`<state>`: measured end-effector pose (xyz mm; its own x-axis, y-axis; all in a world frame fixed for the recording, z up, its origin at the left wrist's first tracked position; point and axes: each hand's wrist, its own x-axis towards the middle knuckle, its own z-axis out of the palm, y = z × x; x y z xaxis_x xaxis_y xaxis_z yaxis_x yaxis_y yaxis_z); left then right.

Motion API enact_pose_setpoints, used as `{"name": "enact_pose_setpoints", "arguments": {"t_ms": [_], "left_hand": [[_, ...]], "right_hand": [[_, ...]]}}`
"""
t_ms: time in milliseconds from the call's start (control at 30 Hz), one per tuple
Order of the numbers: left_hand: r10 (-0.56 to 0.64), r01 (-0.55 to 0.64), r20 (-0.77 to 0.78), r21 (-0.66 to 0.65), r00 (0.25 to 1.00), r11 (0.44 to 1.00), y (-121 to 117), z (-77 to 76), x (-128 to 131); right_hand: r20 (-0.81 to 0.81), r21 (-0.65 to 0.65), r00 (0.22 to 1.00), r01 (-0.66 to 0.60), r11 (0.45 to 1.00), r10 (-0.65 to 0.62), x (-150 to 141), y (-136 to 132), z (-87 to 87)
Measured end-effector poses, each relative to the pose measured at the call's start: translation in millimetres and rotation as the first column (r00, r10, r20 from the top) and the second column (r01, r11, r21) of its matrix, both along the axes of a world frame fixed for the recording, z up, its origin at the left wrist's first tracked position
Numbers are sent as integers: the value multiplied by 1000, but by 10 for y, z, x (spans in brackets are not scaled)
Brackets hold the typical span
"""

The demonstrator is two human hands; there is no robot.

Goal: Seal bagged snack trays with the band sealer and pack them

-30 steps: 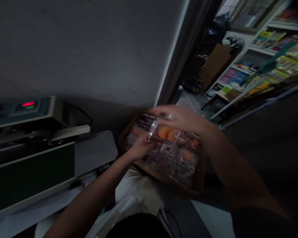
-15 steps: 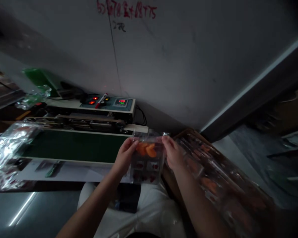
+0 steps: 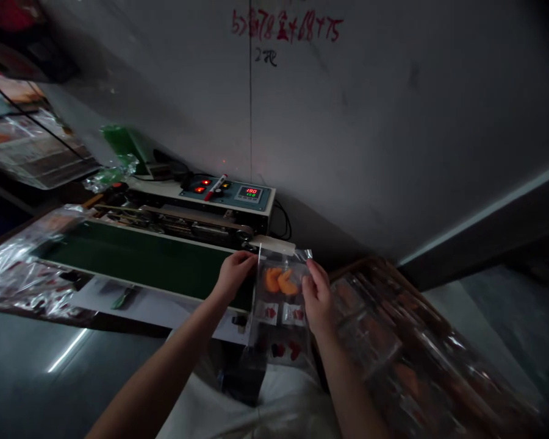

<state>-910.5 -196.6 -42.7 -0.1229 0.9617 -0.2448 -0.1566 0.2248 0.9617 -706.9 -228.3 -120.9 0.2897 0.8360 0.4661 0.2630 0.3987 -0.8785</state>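
Observation:
I hold a clear plastic packet point(image 3: 281, 302) with orange pieces and small red-printed sachets inside, upright in front of me. My left hand point(image 3: 232, 275) pinches its upper left edge. My right hand point(image 3: 318, 299) grips its right side, fingers closed on the film. The packet's top edge sits at the right end of the sealing machine point(image 3: 165, 225), just beside the green conveyor belt point(image 3: 132, 259).
A control panel point(image 3: 231, 192) with red digits and lit buttons tops the machine, against a grey wall. A cardboard box of similar filled packets point(image 3: 407, 353) lies at my right. Sealed packets point(image 3: 22, 268) pile at the belt's left end.
My view swung left from the box to the machine. Both hands carried one packet out of the box and over to the belt's right end.

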Motion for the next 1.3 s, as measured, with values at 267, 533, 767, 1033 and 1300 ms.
{"name": "enact_pose_setpoints", "arguments": {"t_ms": [267,533,767,1033,1300], "left_hand": [[-62,69,43,-168,997,983,231,11,-175],[114,-127,-187,-57,976,990,422,-175,-110],[163,-182,-309,-31,937,983,480,-172,-276],[220,-240,-398,-1,891,971,480,-194,-480],[262,-301,-491,0,831,954,417,14,-734]], "right_hand": [[70,40,995,69,997,-71,-219,104,-61],[172,28,959,225,974,-227,-383,261,-134],[182,-38,959,226,973,-216,-606,347,-176],[123,-25,971,210,977,-206,-852,386,-135],[143,-87,967,224,971,-210,-1290,475,12]]}}
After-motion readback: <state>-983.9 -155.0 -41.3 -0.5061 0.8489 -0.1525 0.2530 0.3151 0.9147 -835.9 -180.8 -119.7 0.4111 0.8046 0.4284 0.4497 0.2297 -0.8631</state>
